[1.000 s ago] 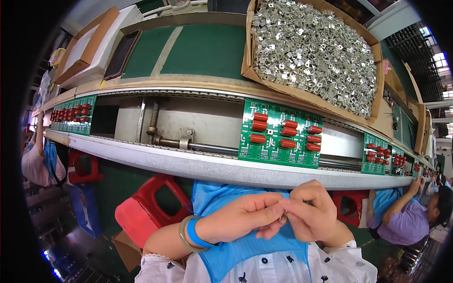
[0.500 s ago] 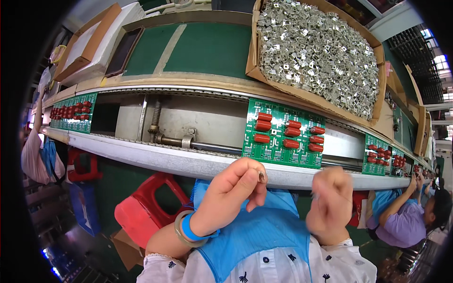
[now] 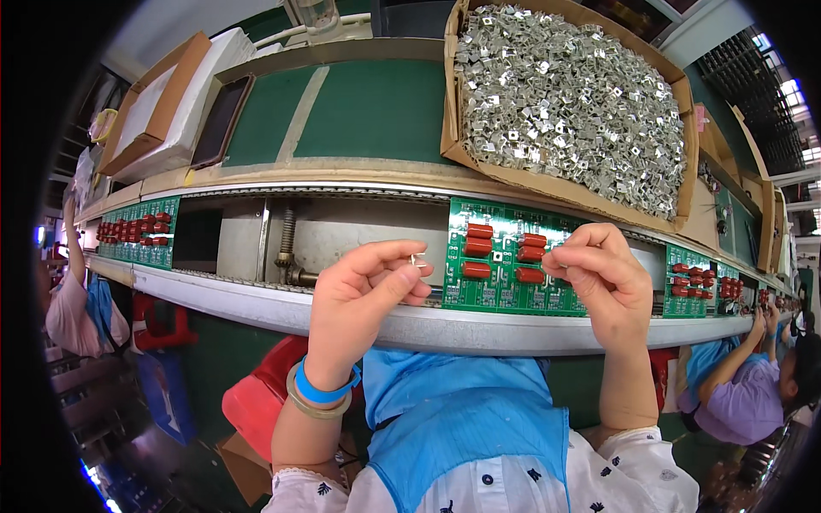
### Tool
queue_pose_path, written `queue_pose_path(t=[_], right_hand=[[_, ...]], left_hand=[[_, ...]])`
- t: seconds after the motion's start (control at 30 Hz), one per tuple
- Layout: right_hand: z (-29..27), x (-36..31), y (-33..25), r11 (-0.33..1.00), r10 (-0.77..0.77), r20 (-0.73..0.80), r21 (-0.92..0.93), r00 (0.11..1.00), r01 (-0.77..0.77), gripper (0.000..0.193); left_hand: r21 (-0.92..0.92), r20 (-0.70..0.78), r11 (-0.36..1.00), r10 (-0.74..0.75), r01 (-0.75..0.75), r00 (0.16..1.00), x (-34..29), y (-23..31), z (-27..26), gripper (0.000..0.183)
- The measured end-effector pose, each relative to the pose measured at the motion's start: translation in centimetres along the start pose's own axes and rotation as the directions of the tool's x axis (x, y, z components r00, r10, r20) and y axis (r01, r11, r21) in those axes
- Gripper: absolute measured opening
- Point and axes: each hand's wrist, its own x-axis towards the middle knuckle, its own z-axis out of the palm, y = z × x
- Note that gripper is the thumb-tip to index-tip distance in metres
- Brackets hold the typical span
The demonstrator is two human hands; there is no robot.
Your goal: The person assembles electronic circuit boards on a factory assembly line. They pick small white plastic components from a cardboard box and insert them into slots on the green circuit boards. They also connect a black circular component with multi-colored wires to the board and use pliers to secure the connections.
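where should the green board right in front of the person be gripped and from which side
Probably by the left edge of the green board, coming from its left: a flat margin shows there, outside the raised red components. Its near edge runs along the metal rail, and the right hand hides part of its right side.

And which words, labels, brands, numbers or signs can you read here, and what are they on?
No text can be read.
Green board by the right hand: tiny white markings, too small.
Red parts on it: any print too small to tell.
Small metal piece in the left hand: no writing shows.
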Motion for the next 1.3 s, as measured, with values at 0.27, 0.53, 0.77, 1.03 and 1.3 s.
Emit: queue_pose_path(t=[0.27, 0.53, 0.77, 1.03, 1.3], right_hand=[[0.3, 0.4, -0.8, 0.989, 0.098, -0.09, 0.117, 0.991, -0.087, 0.027], [0.1, 0.7, -0.2, 0.964, 0.009, -0.037, -0.265, 0.999, -0.019, 0.025], [0.4, 1.2, -0.6, 0.926, 0.027, -0.015, -0.376, 1.0, -0.03, 0.019], [1.2, 2.8, -0.2, 0.687, -0.062, 0.192, -0.704, 0.98, 0.181, 0.02], [3.0, 3.7, 0.2, 0.496, 0.0, 0.285, -0.832, 0.959, 0.247, 0.014]], left_hand=[[0.618, 0.294, 0.679, 0.268, -0.397, 0.917, 2.8, -0.5, -0.3, 0.026], [0.776, 0.356, 0.456, 0.253, -0.436, 0.899, 4.5, -0.9, 1.1, 0.015], [0.757, 0.392, 0.445, 0.276, -0.478, 0.878, 4.7, -1.1, 1.1, 0.015], [0.78, 0.406, 0.412, 0.238, -0.47, 0.882, 4.9, -1.0, 1.5, 0.016], [0.764, 0.401, 0.441, 0.246, -0.471, 0.882, 4.8, -1.1, 1.3, 0.019]])
